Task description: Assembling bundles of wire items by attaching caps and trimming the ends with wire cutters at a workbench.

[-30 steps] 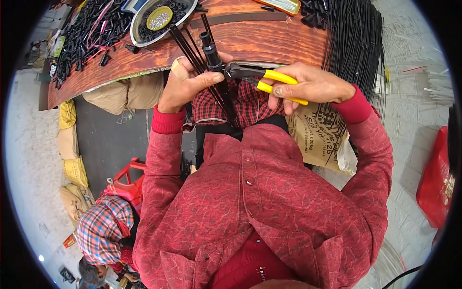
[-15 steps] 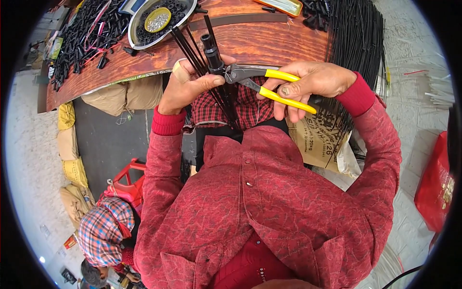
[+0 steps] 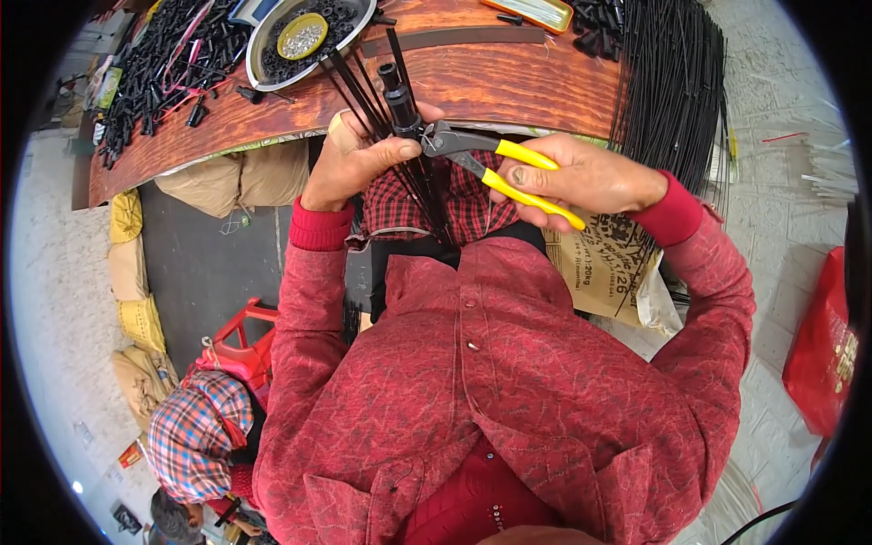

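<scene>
My left hand (image 3: 357,163) is closed round a bundle of thin black rods (image 3: 356,91), with a bandage on one finger. A stepped black tube fitting (image 3: 401,102) stands upright among the rods, its lower end beside my thumb. My right hand (image 3: 574,176) grips the yellow handles of a pair of pliers (image 3: 536,182), which are spread apart. The dark jaws meet the base of the fitting, close to my left thumb, where a small bit of metal shows. Whether the jaws are closed on it is too small to tell.
A metal bowl (image 3: 259,73) of black rings, with a yellow dish (image 3: 302,36) of small metal pieces inside, sits on the wooden table (image 3: 490,86). Black fittings (image 3: 154,100) pile up at left. Long black rods (image 3: 672,82) hang at right. Another person (image 3: 195,436) works at lower left.
My right hand and the plier handles have tilted slightly downward, and the handles look a little closer together. My left hand stays nearly in place on the rods.
</scene>
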Available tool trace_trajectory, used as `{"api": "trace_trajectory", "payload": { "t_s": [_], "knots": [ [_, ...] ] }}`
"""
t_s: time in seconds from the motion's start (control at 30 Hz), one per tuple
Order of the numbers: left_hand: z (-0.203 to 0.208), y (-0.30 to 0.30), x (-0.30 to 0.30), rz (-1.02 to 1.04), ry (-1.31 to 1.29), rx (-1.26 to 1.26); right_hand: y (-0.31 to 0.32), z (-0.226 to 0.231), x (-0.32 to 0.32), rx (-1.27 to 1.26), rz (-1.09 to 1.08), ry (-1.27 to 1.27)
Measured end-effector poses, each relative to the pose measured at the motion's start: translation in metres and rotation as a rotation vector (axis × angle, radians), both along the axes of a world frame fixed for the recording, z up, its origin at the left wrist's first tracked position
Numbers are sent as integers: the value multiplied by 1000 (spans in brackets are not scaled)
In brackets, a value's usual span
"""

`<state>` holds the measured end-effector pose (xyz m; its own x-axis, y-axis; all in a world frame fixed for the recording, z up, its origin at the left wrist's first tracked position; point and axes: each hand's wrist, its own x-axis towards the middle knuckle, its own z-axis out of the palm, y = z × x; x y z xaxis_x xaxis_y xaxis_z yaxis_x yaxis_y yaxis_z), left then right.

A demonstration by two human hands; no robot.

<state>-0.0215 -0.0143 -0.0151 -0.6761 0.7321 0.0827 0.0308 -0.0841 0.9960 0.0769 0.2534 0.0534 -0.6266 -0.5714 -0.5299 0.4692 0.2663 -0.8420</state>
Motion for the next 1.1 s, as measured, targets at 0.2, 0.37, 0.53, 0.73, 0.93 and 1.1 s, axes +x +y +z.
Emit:
{"api": "trace_trajectory", "payload": {
  "t_s": [0.2,0.37,0.53,0.73,0.93,1.1],
  "knots": [
    [-1,1,-2,52,37,3,-18,-27,18,-65,-143,46],
    [-5,-4,-3,76,39,21,-38,-45,32,-134,-282,70],
    [-3,-3,-1,85,26,22,-40,-49,35,-107,-308,78],
    [-2,-1,1,73,27,23,-38,-44,38,-102,-312,86],
    [-4,-2,-1,28,-48,47,-30,-37,34,-87,-307,-13],
    [1,0,0,27,27,-17,-6,-14,21,95,-140,148]
  ]
}}
